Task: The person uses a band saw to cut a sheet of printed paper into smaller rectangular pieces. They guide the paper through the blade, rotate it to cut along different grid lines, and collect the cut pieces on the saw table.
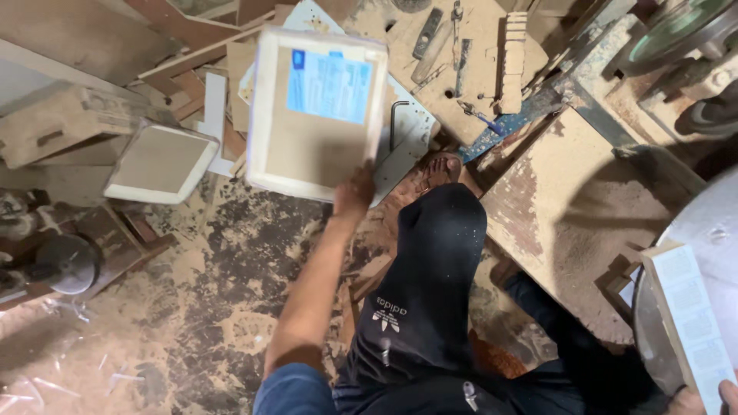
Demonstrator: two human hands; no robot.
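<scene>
The left hand was stretched out ahead and clamped on the lower edge of a square white-framed panel, holding it tilted above the sawdust-covered floor; a pale blue rectangular label sat in the panel's upper right part, its print too small to make out; a second, smaller white-framed panel lay flat on the floor to the left, well apart from the hand, among scrap wooden offcuts; the right hand showed only at the bottom right corner, fingers closed on the end of a flat board edged with a strip of white labels, beside a round grey metal surface; a bare foot rested below the held panel, past a knee in black trousers; a dusty wooden bench top stood between the two hands.
</scene>
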